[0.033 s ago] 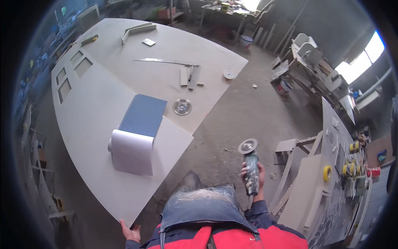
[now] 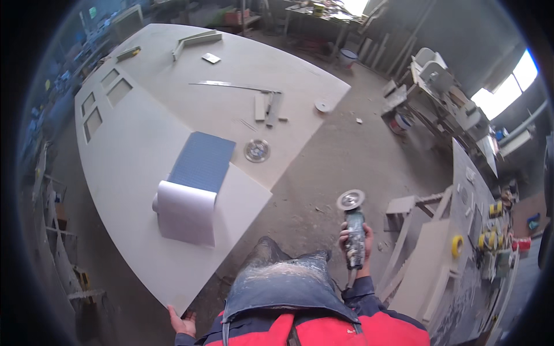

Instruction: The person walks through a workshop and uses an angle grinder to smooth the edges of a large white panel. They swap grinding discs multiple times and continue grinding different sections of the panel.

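An angle grinder [image 2: 355, 245] stands upright in my right hand [image 2: 367, 241], its fingers wrapped round the dusty body. Its round metal disc [image 2: 351, 200] points up and away from me, over the floor. My left hand [image 2: 183, 324] grips the near corner of a large pale board [image 2: 127, 202], fingers on either side of the corner. A pad with a blue gridded face [image 2: 203, 158] and a curled white sheet [image 2: 187, 216] lies on that board. Beyond the pad lies another round metal disc [image 2: 257, 151].
On the tabletop lie a long metal ruler [image 2: 225, 86], short strips [image 2: 259, 108], a small white disc [image 2: 321, 107] and an angled wooden piece [image 2: 195, 41]. To my right stand a dusty panel [image 2: 424, 262] and yellow tape rolls [image 2: 457, 246]. Buckets [image 2: 399, 123] stand farther off.
The whole view has shifted slightly. The grinder in my right hand has moved a little up and to the right. My left hand stays at the board's corner.
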Demonstrator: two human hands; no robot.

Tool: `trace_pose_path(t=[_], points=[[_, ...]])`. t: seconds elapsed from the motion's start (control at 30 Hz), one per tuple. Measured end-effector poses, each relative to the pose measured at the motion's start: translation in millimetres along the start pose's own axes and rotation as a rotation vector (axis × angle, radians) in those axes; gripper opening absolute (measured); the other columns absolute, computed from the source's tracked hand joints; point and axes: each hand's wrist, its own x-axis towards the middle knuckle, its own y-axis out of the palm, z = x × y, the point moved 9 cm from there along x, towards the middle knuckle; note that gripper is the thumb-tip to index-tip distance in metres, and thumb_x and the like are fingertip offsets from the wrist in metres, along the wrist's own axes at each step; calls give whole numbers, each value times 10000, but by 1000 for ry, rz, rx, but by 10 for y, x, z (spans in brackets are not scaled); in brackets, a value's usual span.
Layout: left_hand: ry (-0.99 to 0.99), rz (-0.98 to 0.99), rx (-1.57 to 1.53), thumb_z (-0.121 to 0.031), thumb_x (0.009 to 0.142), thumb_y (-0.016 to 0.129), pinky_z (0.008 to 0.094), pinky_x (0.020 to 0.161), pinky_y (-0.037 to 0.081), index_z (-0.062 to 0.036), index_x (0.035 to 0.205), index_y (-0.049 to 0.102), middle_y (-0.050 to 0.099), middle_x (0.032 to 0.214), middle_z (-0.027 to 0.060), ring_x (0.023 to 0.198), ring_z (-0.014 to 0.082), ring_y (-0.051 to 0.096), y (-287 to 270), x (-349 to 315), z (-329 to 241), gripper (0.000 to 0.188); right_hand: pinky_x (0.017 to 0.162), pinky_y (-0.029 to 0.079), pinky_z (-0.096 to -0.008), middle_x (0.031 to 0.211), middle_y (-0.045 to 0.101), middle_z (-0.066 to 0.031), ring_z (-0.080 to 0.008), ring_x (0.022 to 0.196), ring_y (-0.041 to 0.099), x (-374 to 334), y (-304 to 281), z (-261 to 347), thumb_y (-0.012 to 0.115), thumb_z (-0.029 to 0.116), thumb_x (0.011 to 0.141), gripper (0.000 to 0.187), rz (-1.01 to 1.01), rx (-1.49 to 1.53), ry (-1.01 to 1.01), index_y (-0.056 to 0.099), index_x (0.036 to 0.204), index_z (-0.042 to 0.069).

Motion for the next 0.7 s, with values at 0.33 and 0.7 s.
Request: trace_pose_path(t=[0.33, 0.7], points=[[270, -93, -854, -323, 969, 616, 505, 1121, 463, -67, 1385, 572, 601, 1406, 114, 1312, 338, 555, 241, 49, 183, 491, 856, 602, -431, 1188, 622, -179, -302, 945, 673, 2112, 1489, 1212, 632, 472, 1002, 625, 190, -528, 127, 511, 1285, -73], [424, 53, -505, -349, 1040, 471, 496, 1075, 479, -152, 1343, 588, 609, 1348, 37, 1293, 282, 560, 899, -382, 431, 379, 888, 593, -424, 1202, 619, -194, -296, 992, 664, 4410, 2510, 1313, 666, 411, 975, 618, 199, -329, 555, 509, 1327, -73]])
